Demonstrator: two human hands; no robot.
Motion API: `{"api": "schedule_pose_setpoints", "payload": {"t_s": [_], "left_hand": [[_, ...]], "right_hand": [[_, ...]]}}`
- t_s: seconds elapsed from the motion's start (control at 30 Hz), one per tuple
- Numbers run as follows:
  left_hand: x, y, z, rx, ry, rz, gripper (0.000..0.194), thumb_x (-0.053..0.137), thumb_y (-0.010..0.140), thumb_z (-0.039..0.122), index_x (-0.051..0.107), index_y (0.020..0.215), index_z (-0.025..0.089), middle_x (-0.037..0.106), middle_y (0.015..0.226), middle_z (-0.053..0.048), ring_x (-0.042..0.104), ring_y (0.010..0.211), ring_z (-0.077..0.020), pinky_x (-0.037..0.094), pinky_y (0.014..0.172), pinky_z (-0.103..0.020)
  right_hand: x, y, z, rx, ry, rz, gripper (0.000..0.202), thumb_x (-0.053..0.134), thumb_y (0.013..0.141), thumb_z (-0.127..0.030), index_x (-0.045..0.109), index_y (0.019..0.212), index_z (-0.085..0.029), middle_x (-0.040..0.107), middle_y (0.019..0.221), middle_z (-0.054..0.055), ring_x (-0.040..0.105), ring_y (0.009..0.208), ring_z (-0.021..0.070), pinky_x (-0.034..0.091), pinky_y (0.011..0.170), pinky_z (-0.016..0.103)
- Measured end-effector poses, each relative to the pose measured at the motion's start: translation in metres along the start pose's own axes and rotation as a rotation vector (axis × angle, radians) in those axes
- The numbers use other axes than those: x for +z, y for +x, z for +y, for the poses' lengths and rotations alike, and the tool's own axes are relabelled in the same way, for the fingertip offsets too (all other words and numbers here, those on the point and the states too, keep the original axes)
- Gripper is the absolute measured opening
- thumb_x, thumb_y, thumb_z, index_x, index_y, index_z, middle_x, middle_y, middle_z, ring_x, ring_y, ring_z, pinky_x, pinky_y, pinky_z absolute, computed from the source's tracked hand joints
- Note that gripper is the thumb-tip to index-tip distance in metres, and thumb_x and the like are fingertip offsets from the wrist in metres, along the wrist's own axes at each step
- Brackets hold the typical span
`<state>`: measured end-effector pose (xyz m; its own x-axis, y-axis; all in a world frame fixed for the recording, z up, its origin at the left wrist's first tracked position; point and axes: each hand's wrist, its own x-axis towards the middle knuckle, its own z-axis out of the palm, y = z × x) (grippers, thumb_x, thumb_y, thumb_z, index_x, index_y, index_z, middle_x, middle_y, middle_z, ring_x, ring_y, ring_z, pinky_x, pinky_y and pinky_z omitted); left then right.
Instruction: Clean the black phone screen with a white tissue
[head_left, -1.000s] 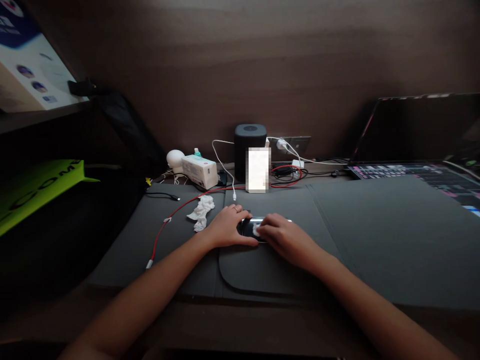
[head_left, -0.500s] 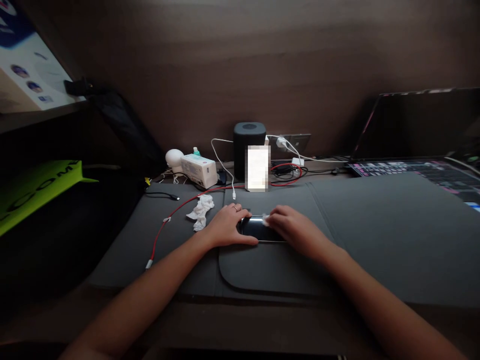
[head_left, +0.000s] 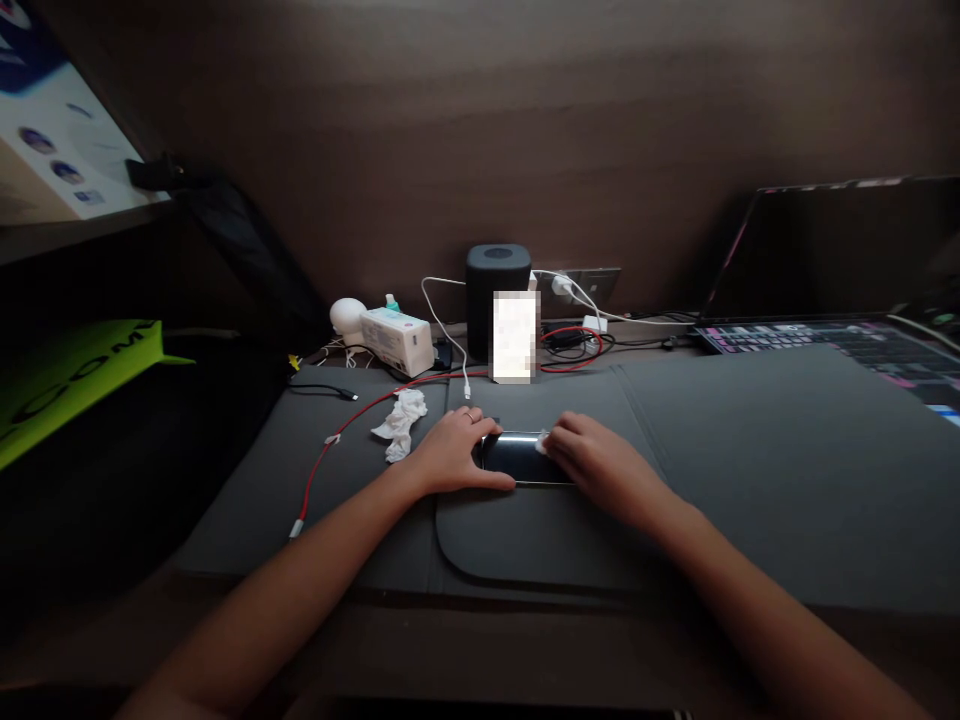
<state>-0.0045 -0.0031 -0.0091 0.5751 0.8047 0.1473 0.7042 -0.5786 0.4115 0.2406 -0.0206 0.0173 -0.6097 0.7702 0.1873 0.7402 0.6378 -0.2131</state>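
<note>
- dim wood wall (head_left: 420,150) behind, dark desk (head_left: 480,640) below it, with a grey mat (head_left: 787,470) spread over much of its top.
- phone (head_left: 517,460) lies flat on the mat, around the middle, long side across, dark face up, with a bright streak of light along its far edge.
- left hand (head_left: 456,450) grasps the phone's left end, thumb along the near edge, fingers at the far edge; a ring shows on one finger.
- right hand (head_left: 592,455) is curled, pinching a small white wad (head_left: 541,443) in its fingertips over the phone's right part, covering that end.
- crumpled tissue (head_left: 403,425) sits on the mat, just left of the left hand.
- red cable (head_left: 345,416) curves across the mat, left of the tissue; black cable (head_left: 330,390) ends near it.
- white cable (head_left: 467,391) hangs its tip onto the mat, beyond the left hand.
- at the back: white box (head_left: 397,343), dark speaker (head_left: 499,262), and a bright, pixelated rectangle (head_left: 514,340) in front of the speaker.
- far right: laptop (head_left: 832,260), lid raised, screen dark.
</note>
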Motion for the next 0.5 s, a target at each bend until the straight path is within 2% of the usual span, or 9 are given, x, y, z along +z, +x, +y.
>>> {"api": "schedule_pose_setpoints", "payload": {"t_s": [0.1,0.3,0.5], "left_hand": [[-0.001,0.0,0.0,-0.005,-0.004,0.005,0.067,0.072,0.068,0.072,0.064,0.114,0.024,0.059,0.105,-0.006,0.057,0.102,-0.028,0.046,0.09,-0.039],[-0.001,0.0,0.001,-0.006,-0.002,-0.004,0.068,0.072,0.067,0.072,0.064,0.113,0.023,0.059,0.104,-0.006,0.057,0.1,-0.0275,0.046,0.09,-0.039],[-0.001,0.0,0.002,-0.014,0.0,0.004,0.066,0.073,0.068,0.071,0.064,0.113,0.024,0.059,0.105,-0.006,0.057,0.102,-0.0279,0.046,0.089,-0.039]], "right_hand": [[0.004,0.001,-0.007,-0.113,0.055,-0.051,0.019,0.047,0.099,-0.022,0.065,0.094,-0.019,0.06,0.096,0.008,0.055,0.081,0.02,0.041,0.067,0.029],[0.003,0.001,0.003,-0.005,0.056,0.028,0.022,0.049,0.099,-0.022,0.064,0.083,-0.019,0.058,0.088,0.007,0.055,0.076,0.019,0.041,0.068,0.029],[0.005,0.003,-0.01,-0.127,0.068,-0.039,0.018,0.048,0.099,-0.023,0.065,0.093,-0.019,0.06,0.092,0.007,0.055,0.076,0.0188,0.04,0.066,0.029]]}}
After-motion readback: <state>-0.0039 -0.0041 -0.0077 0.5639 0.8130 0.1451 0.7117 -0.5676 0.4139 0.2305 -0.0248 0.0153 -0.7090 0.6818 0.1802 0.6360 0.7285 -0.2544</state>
